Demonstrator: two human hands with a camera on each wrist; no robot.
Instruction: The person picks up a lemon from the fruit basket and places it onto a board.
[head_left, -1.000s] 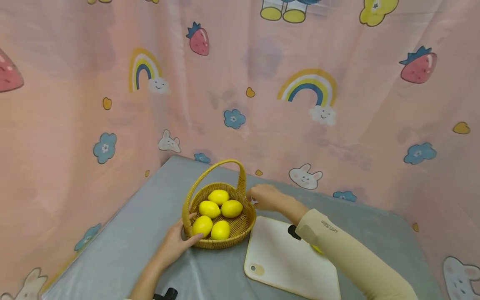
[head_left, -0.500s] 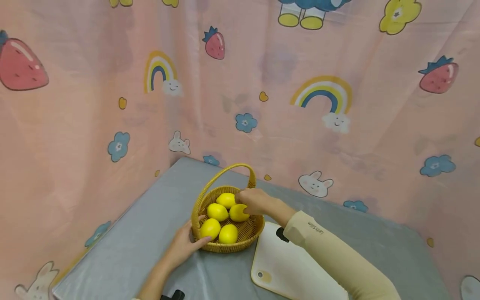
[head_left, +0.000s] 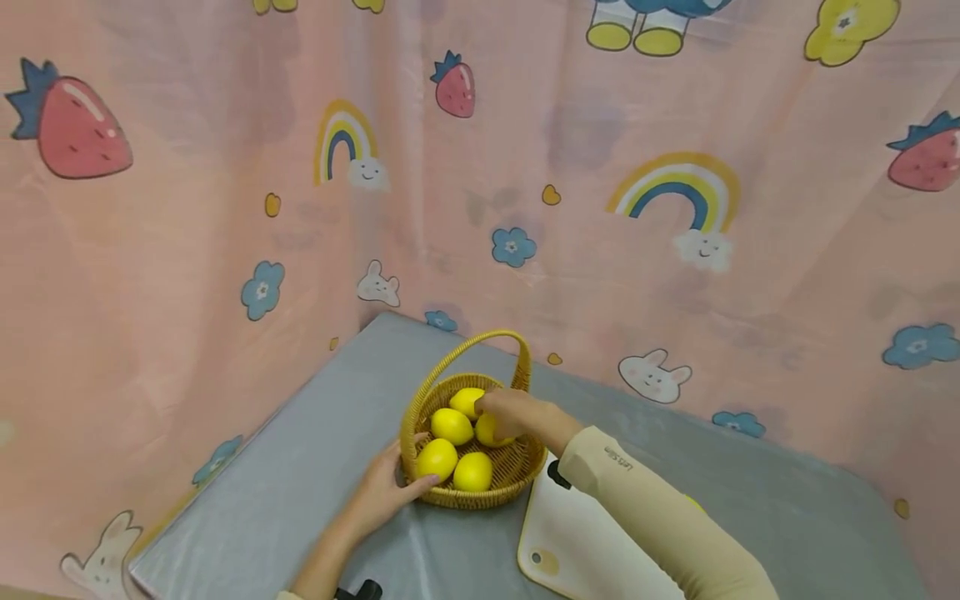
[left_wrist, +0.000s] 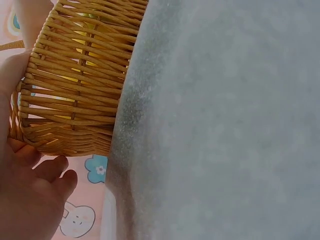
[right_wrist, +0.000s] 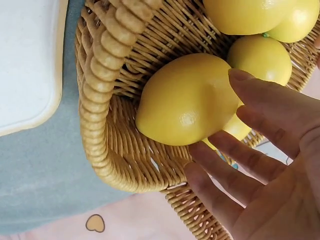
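Note:
A woven yellow wicker basket [head_left: 480, 499] with a tall arched handle holds several yellow lemons [head_left: 452, 427]. My left hand [head_left: 382, 492] grips the basket's left side, thumb over the rim; in the left wrist view its fingers [left_wrist: 52, 170] bend around the wicker wall. Over the right part of the basket is my right hand [head_left: 517, 412], partly covering one lemon [head_left: 489, 429]. The right wrist view has that lemon [right_wrist: 182, 102] beside the right hand [right_wrist: 275, 160], thumb tip at one edge and the spread, fairly straight fingertips at its lower edge.
A white cutting board [head_left: 577, 542] with a pale rim lies right of the basket, partly under the right sleeve [head_left: 660, 517]. A bit of something yellow [head_left: 695, 502] shows behind the sleeve. A pink patterned curtain [head_left: 480, 167] hangs behind the grey-covered table [head_left: 315, 433].
My right hand has moved left from outside the basket's right rim to over a lemon inside it. The left hand keeps its hold on the basket. The head view has shifted slightly.

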